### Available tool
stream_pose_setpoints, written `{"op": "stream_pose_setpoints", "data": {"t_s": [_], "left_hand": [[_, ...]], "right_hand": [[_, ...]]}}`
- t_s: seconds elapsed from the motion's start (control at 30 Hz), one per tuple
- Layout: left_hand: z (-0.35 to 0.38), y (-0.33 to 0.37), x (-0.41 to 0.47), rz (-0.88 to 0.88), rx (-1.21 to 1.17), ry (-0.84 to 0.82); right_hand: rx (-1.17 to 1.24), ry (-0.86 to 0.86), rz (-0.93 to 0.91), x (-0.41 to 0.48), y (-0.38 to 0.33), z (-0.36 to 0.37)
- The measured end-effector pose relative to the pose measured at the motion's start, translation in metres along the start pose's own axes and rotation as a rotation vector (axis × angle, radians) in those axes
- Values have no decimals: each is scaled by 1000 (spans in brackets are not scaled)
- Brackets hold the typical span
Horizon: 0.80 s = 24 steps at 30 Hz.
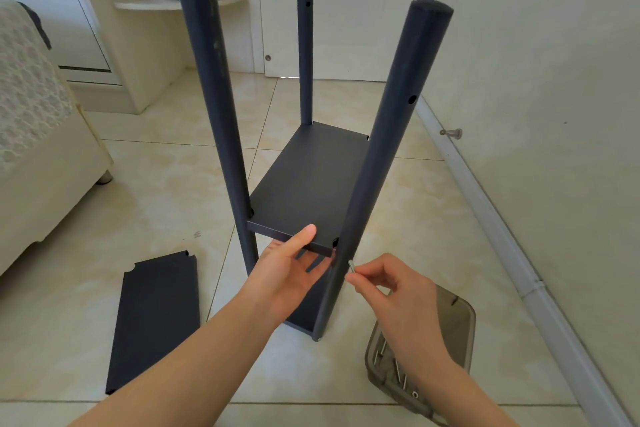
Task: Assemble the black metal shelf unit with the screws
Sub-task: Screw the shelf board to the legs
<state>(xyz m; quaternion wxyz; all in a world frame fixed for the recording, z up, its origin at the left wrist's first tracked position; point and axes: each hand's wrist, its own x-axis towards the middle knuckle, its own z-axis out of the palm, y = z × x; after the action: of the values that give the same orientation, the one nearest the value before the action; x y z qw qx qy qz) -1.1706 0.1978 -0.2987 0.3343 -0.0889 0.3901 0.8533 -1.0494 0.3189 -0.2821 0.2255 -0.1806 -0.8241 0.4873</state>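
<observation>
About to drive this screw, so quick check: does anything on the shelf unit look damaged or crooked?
Only the near left post stands out: pale scuff marks near its top. The posts seem to splay, but that may be the wide lens.

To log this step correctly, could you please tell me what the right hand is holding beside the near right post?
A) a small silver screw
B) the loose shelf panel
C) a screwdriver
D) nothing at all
A: the right hand pinches a small silver screw at its fingertips, close to the near right post, while the left hand holds the middle shelf by its front edge.
</observation>
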Motion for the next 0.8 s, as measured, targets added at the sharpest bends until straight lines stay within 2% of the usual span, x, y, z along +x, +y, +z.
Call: {"op": "stream_pose_setpoints", "data": {"t_s": [0.53, 0.7, 0.8], "left_hand": [[-2, 0, -1, 13, -22, -59], [-3, 1, 0, 9, -39, -57], [-3, 1, 0, 8, -43, -68]], "right_hand": [[-3, -53, -12, 11, 2, -2], [-130, -31, -133, 7, 0, 1], [-116, -27, -124, 6, 0, 1]]}}
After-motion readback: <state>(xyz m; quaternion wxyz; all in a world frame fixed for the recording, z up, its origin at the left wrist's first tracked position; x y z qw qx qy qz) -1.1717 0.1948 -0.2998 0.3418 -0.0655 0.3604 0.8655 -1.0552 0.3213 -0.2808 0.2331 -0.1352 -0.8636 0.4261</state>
